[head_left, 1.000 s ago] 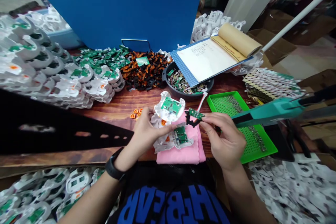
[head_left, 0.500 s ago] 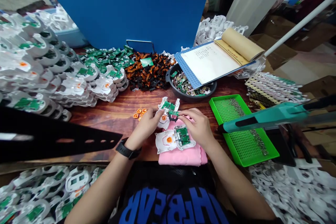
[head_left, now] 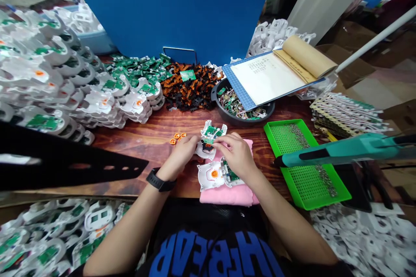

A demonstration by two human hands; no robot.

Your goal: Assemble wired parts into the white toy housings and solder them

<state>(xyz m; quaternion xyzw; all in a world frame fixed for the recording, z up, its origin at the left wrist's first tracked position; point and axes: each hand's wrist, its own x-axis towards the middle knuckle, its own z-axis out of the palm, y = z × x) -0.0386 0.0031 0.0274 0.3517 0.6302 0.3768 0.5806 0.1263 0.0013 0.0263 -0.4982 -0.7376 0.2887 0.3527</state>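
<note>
A: Both hands have come down from a second ago, and the small green board with its black bracket now sits against the white plastic shell with a green circuit board (head_left: 211, 136).

B: Big things first: brown wooden table (head_left: 143, 138), green perforated tray (head_left: 325, 194), pink folded cloth (head_left: 227, 194).

A: Left hand (head_left: 183, 151) curls round the shell's left edge, fingers closed on it.

B: Right hand (head_left: 238, 156) pinches the small board down onto it, fingertips tight together, above a second white shell with an orange button (head_left: 211, 175) lying on the cloth.
</note>
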